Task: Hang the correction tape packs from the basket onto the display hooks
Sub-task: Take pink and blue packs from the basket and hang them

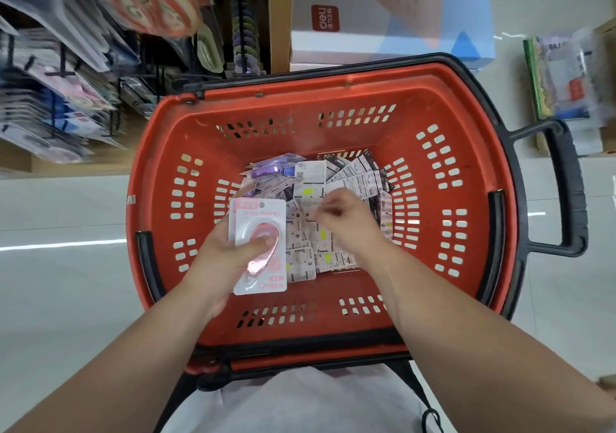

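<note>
Your left hand point(226, 259) grips a pink pack point(256, 216), long axis pointing away from you, over the basket's point(466, 115) near-left side. Your right hand point(343, 222) curls over the pile point(353, 172) at mid-basket (pinching one or not, I cannot tell). The hooks point(63, 69) lie beyond the far-left corner, nearer your left hand.

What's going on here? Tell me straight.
A person stands over a red basket holding a pile of correction tape packs. The left hand holds a pink pack above the pile, thumb on its blister. The right hand reaches into the pile, fingers curled; whether it has gripped one is unclear. The display hooks stand to the left.
</note>
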`<move>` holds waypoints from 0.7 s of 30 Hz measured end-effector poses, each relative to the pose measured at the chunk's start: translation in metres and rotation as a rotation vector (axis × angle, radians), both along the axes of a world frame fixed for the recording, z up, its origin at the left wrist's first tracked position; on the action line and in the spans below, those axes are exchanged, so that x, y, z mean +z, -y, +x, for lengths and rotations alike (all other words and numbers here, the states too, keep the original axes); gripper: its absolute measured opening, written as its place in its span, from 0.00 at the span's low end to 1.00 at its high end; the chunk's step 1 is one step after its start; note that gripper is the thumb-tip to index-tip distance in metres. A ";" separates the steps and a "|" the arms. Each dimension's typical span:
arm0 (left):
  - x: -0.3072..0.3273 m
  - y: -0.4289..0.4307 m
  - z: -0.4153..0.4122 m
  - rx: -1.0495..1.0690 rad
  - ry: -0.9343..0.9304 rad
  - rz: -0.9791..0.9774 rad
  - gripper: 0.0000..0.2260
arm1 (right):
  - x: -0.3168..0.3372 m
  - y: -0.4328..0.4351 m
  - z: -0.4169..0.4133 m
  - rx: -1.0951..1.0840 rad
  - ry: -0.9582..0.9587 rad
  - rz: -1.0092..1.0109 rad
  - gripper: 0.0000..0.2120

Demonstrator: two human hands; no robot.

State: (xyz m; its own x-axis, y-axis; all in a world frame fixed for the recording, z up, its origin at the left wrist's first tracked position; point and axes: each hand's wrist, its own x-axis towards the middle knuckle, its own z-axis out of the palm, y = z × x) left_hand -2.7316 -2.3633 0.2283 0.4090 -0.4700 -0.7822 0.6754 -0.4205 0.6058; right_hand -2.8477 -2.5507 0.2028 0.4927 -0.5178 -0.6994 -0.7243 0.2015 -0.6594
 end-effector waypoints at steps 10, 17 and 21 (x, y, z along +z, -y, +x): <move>-0.039 0.036 -0.007 -0.090 0.083 0.068 0.16 | -0.083 0.074 -0.039 -0.186 -0.647 -0.128 0.22; -0.038 0.039 -0.011 -0.097 0.074 0.076 0.18 | -0.089 0.070 -0.046 -0.138 -0.678 -0.348 0.11; -0.026 0.040 -0.012 -0.043 0.060 0.082 0.19 | -0.053 0.063 -0.036 -0.214 -0.595 -0.445 0.13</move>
State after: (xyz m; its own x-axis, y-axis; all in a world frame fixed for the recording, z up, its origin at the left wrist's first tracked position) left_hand -2.7435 -2.4031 0.2020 0.4373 -0.4235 -0.7934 0.6192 -0.4979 0.6071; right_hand -2.8840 -2.6138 0.1501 -0.0435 -0.8537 -0.5190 -0.9572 0.1845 -0.2231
